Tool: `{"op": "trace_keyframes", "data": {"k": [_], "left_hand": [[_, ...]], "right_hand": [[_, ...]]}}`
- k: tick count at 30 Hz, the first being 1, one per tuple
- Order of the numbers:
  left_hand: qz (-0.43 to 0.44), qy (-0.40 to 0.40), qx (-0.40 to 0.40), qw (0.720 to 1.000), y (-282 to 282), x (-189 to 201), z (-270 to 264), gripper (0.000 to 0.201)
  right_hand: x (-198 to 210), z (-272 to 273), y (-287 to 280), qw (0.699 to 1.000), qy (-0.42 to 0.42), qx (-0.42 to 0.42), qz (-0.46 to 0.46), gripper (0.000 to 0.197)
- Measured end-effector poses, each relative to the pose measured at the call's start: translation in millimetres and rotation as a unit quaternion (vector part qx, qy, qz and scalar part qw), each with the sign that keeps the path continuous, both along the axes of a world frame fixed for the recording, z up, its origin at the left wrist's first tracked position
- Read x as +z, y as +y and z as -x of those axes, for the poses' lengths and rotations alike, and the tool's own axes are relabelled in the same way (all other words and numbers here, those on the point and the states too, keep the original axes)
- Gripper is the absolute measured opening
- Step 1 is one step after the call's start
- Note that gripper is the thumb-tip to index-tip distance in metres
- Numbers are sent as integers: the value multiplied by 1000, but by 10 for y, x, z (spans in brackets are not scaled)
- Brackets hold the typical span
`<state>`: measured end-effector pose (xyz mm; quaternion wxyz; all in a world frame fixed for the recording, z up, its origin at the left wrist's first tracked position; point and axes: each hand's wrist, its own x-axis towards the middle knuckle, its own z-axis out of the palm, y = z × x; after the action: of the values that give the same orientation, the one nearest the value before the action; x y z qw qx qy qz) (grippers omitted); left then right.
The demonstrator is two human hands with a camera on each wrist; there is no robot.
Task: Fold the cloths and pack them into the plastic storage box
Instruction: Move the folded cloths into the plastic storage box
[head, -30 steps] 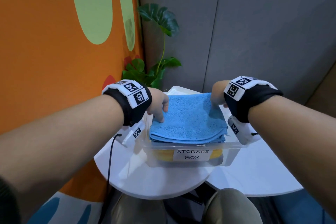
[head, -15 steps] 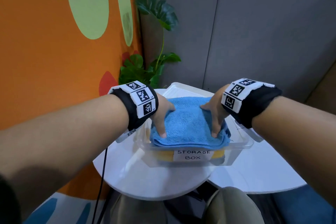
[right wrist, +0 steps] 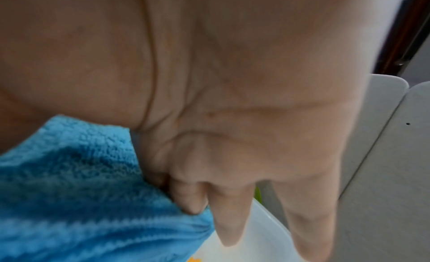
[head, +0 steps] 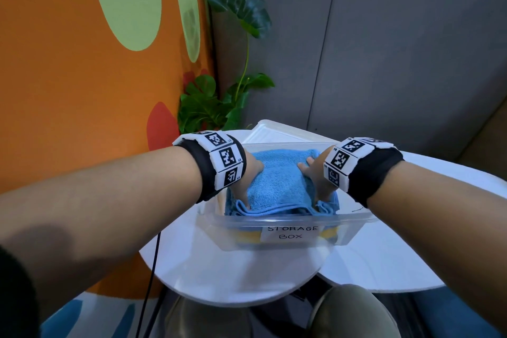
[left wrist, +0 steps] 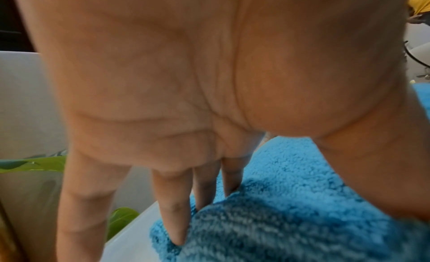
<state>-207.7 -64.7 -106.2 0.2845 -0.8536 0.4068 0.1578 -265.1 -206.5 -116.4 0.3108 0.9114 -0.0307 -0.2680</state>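
A folded blue cloth (head: 279,181) lies in the clear plastic storage box (head: 288,219), on top of a yellow cloth (head: 247,239) that shows through the front wall. My left hand (head: 251,186) presses the blue cloth's left side, thumb on top. Its straight fingers (left wrist: 172,201) go down between the blue cloth (left wrist: 302,201) and the box wall. My right hand (head: 312,181) does the same on the right side. Its fingers (right wrist: 228,220) point down along the edge of the blue cloth (right wrist: 81,192). Neither hand grips the cloth.
The box stands on a round white table (head: 233,269), with a second white table (head: 406,255) to the right. A white lid (head: 274,132) lies behind the box. A green plant (head: 216,107) and an orange wall stand to the left. A black cable (head: 153,269) hangs at the table's left edge.
Both hands moved from the cloth's far corners to its sides and pushed down. The blue cloth now sits lower, inside the box rim.
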Motion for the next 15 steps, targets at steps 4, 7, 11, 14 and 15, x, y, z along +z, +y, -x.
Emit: {"op": "trace_keyframes", "data": {"k": [4,7,11,14,15], "left_hand": [[-1,10,4,1000,68,38,-46,85],[2,19,3,1000,111,69,-70,88],[-5,27,13,1000,164,152,-117,90],[-17,32,30,999,212,225,-166,89],[-19,34,35,999,229,245,-180,89]], "right_hand": [[60,-17,68,998,39,43,37,78],[137,-37,162,991,86,96,37,51],[167,-59,168,993,86,82,6,65],[239,-142,121,996,59,57,-29,79],[268,-180,106,996,53,46,-51,86]]}}
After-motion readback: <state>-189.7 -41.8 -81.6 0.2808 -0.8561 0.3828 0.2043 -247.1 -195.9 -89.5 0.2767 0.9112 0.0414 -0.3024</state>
